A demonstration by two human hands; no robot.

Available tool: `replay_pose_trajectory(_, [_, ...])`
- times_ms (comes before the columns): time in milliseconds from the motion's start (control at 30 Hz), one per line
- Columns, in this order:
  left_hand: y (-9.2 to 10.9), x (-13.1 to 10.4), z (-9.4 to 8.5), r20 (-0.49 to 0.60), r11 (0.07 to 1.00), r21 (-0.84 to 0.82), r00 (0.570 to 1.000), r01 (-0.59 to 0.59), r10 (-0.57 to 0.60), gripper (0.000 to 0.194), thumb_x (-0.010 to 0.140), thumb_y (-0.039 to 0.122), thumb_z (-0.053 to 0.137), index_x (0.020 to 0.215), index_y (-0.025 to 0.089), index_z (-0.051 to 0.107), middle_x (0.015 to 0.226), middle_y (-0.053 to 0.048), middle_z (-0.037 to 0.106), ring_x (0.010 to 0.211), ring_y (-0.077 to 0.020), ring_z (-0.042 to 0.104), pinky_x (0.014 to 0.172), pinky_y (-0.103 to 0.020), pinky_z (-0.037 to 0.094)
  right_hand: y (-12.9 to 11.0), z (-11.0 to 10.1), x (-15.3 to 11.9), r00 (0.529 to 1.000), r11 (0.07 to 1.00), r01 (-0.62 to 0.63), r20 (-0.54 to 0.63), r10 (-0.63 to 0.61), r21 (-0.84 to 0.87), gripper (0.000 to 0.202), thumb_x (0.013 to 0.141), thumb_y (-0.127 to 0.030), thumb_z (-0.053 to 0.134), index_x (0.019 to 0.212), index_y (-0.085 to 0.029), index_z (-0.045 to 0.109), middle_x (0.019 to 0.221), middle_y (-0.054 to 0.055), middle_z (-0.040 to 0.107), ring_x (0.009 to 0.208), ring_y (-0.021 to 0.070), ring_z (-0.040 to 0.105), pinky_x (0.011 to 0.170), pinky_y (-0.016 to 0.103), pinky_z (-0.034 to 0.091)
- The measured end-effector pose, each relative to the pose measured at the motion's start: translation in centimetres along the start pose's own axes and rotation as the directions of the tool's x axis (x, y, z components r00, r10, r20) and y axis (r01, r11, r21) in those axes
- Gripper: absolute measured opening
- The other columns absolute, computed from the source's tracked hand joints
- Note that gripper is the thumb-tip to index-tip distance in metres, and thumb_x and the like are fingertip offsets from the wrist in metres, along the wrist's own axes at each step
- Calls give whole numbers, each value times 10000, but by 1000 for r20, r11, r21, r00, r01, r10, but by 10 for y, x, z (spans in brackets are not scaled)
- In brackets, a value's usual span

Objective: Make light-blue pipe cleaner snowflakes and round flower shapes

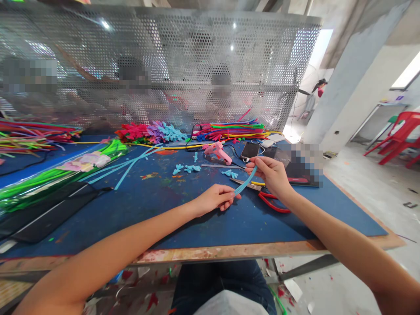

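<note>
Blue worktop (183, 229) backed by a perforated metal screen (164, 48), and just above its surface I hold light-blue strips (246, 184), left hand (218, 197) pinching one end, right hand (269, 173) pinching the other, near red-handled scissors (263, 197), pink glue gun (217, 151) farther back.

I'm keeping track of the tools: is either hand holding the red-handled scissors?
No, the left hand and right hand hold light-blue strips; the scissors lie on the table.
</note>
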State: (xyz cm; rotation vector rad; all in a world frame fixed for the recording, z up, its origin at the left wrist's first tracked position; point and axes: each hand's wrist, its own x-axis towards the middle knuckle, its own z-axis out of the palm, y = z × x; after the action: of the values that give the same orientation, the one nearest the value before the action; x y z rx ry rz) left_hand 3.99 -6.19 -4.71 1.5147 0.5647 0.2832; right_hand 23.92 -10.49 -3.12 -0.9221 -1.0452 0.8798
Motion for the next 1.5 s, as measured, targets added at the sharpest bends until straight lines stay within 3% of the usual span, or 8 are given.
replay_pose_trajectory(133, [-2,1,-1,-7,1000,-27,1000,0,0,309,768,345,579,912,77,630,586,18,499,462,-44,436,435,-178,298,-3,1,-1,1000,1000,-3,4,3,10,283,721,-418,643,861,-173,657,784,51,688,709,177,668,722,348,540])
replay_pose_trajectory(300, [-5,2,-1,-80,998,-56,996,-38,34,334,760,356,592,948,82,626,616,24,485,465,-37,429,429,-173,299,-2,2,-1,998,999,-51,42,51,-2,348,688,-372,683,997,-226,612,952,30,656,801,157,647,703,290,536])
replay_pose_trajectory(567, [-5,3,-1,-101,998,-34,993,-57,53,357,755,378,592,956,83,618,627,22,478,483,-45,432,433,-171,314,12,3,-5,954,955,-209,170,246,-211,312,660,-393,694,862,-160,646,622,-7,626,546,92,579,540,213,497])
replay_pose_trajectory(900, [-8,4,-2,-81,998,-31,996,-49,46,325,767,422,568,762,97,575,606,7,499,471,-50,431,437,-169,328,15,9,-11,895,934,-186,338,289,-306,311,708,-417,640,805,-121,639,653,35,667,518,90,589,516,210,509])
replay_pose_trajectory(1067, [-6,3,0,-99,987,-143,994,-69,55,325,750,422,596,795,103,560,676,-8,535,532,-64,503,476,-173,392,14,9,-11,906,943,-164,334,260,-291,293,704,-404,645,782,-121,637,636,19,645,501,87,577,495,207,505])
replay_pose_trajectory(1200, [-5,2,1,-110,991,-125,993,-56,43,336,691,370,676,876,108,575,711,-11,563,562,-72,538,498,-176,424,13,12,-14,909,936,-164,321,266,-313,276,668,-393,677,745,-131,637,582,-5,616,466,90,562,465,212,500])
replay_pose_trajectory(1300, [-5,3,1,-100,989,-140,994,-53,39,311,696,366,676,830,103,578,700,-16,577,563,-77,550,503,-176,434,12,14,-15,919,935,-162,296,259,-314,283,673,-402,670,735,-128,645,581,4,623,454,89,555,452,212,494])
replay_pose_trajectory(1500, [-5,6,-2,-255,933,-343,967,-107,17,326,812,415,535,828,92,579,738,-79,637,598,-112,609,536,-202,464,12,10,-11,979,962,-148,104,176,-229,287,666,-417,676,707,-136,635,590,20,639,461,102,572,454,219,497])
